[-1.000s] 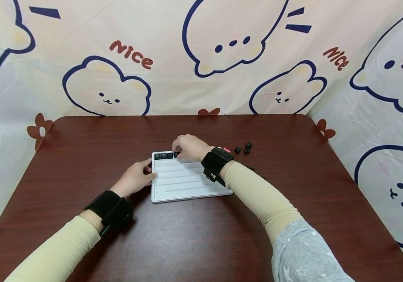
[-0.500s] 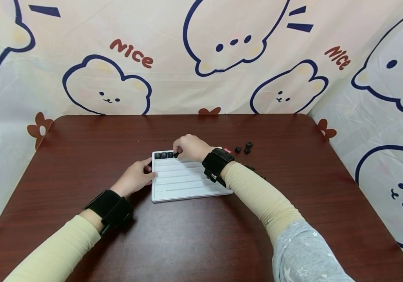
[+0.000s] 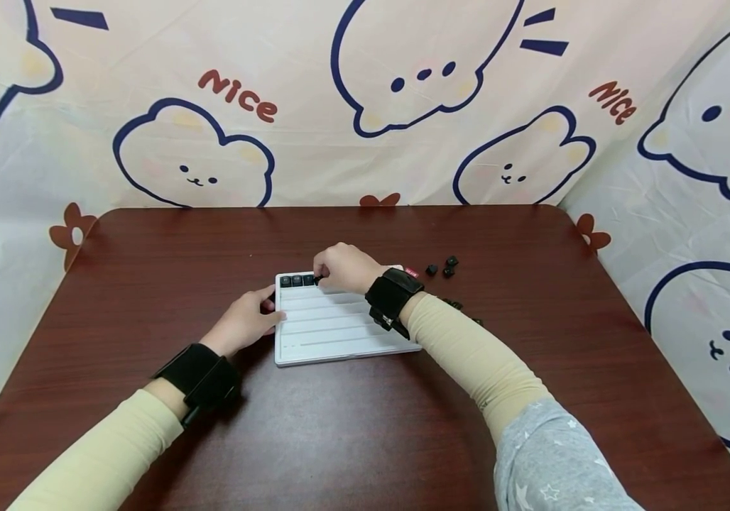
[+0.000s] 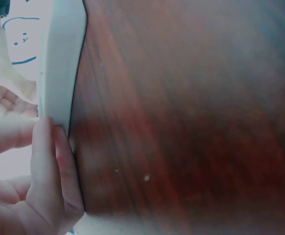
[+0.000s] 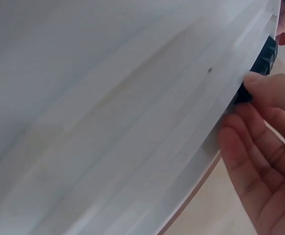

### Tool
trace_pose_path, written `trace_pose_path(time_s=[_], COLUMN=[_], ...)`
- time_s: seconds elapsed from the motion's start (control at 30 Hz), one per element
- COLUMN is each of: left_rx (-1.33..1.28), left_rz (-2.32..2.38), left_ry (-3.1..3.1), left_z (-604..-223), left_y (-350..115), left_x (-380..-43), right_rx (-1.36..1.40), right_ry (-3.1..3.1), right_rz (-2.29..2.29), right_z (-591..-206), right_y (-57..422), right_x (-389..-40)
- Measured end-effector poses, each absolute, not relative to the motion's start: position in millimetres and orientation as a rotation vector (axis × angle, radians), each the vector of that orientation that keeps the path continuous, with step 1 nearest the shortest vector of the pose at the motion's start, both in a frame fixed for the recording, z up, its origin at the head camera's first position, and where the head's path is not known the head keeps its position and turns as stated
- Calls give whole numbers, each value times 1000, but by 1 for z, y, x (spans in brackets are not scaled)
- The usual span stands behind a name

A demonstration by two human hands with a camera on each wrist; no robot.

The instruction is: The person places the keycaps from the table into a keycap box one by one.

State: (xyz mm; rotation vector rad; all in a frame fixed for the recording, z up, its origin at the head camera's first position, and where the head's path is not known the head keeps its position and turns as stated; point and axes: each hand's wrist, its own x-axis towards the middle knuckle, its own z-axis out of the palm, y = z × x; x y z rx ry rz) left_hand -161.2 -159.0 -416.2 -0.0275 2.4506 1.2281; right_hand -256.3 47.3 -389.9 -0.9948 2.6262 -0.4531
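A flat white ridged tray lies on the table. My left hand holds its left edge, thumb over the rim and fingers along the side; the left wrist view shows these fingers against the tray's pale side wall. Along the top groove, at the left end, stands a short row of black keycaps. My right hand is at the end of that row. Between its thumb and index finger it pinches a black keycap, set in line with the other keycaps.
Several loose black keycaps lie on the brown table to the right of the tray. More dark pieces show partly behind the right forearm. A small red tag shows by the right wrist strap. A printed cloth hangs behind the table.
Both hands keep their places on the tray and at the row. The keycap in the right fingers shifts very slightly left toward the others.
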Motion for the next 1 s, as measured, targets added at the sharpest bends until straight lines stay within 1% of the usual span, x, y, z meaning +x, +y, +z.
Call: trace_pose_path(time_s=[0.6,1.0], left_rx=[-25,-11], left_rz=[1218,1222], left_ry=[2448,2450], left_z=[-414,-414], left_y=[-158,-159], left_x=[-161,-161], right_rx=[-864,-889], right_ry=[2718,2708], right_rz=[-369,-353], right_z=[-391,-389], right_y=[37,38], right_x=[-249,-247])
